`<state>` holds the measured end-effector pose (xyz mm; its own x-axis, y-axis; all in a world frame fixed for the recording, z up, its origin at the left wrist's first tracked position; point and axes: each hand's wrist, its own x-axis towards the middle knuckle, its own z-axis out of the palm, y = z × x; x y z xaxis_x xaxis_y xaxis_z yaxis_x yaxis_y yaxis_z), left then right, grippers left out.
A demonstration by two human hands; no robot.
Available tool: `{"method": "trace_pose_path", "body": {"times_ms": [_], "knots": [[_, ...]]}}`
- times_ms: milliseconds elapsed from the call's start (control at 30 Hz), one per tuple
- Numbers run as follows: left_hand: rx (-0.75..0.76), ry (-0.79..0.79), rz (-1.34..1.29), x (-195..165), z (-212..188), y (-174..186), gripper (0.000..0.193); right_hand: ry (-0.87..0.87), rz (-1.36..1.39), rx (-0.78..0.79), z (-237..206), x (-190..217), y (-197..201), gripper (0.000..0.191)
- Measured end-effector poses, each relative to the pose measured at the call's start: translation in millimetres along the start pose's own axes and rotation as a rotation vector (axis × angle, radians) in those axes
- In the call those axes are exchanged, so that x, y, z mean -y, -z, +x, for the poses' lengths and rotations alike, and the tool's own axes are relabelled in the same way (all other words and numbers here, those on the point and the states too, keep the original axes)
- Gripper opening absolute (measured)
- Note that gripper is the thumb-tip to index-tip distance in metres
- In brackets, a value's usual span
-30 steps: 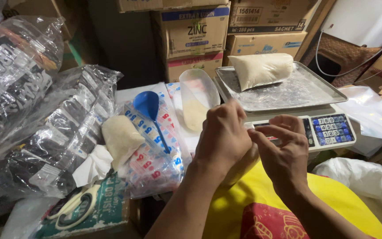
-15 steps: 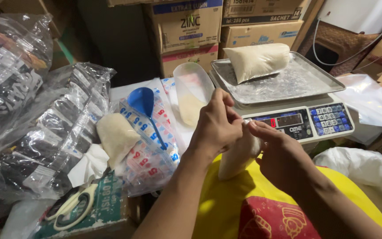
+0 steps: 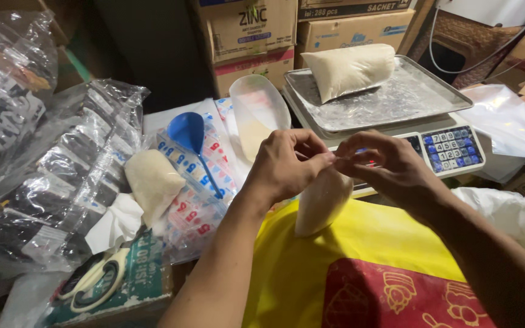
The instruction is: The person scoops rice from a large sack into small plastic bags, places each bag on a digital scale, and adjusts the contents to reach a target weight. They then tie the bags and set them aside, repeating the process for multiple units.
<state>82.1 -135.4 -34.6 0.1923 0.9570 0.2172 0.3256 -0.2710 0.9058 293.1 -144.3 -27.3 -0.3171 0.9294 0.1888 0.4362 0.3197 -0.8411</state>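
My left hand (image 3: 287, 167) and right hand (image 3: 387, 167) meet over the small clear bag of white grain (image 3: 322, 203), and below them the yellow cloth (image 3: 360, 255) lies open. Straight ahead the grey digital scale with its steel tray (image 3: 396, 100) blocks the way, another filled bag of white grain (image 3: 347, 70) on it. To my left, the tilted clear plastic tub (image 3: 257, 112), the blue plastic scoop (image 3: 191, 136) and a third grain bag (image 3: 152, 182) crowd together. Stacked cardboard boxes (image 3: 256, 36) wall off the back.
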Motion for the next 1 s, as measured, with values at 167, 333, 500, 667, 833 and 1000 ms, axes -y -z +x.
{"method": "trace_pose_path", "body": {"times_ms": [167, 333, 500, 667, 833, 1000], "knots": [[-0.129, 0.0, -0.005, -4.3, -0.8, -6.9, 0.015, 0.212, -0.427, -0.078, -0.4, 15.0, -0.3, 0.019], [-0.145, 0.168, -0.001, -13.1, 4.7, -4.5, 0.016, 0.322, -0.55, -0.153, -10.3, 18.7, -12.0, 0.017], [-0.209, -0.025, 0.174, -28.1, 0.3, -7.5, 0.015, 0.23, -0.404, -0.214, -6.2, 12.5, -22.5, 0.016], [-0.158, -0.254, 0.358, -35.8, -3.5, -4.1, 0.01, 0.107, -0.384, -0.157, 7.1, 5.4, -20.4, 0.017], [-0.035, -0.229, 0.273, -29.8, 0.6, -1.6, 0.014, -0.013, -0.411, -0.041, 16.1, 3.6, -17.8, 0.018], [-0.055, -0.165, 0.022, -13.2, 1.0, -3.3, 0.03, -0.042, -0.379, 0.007, 22.0, 7.6, -13.4, 0.029]]}}
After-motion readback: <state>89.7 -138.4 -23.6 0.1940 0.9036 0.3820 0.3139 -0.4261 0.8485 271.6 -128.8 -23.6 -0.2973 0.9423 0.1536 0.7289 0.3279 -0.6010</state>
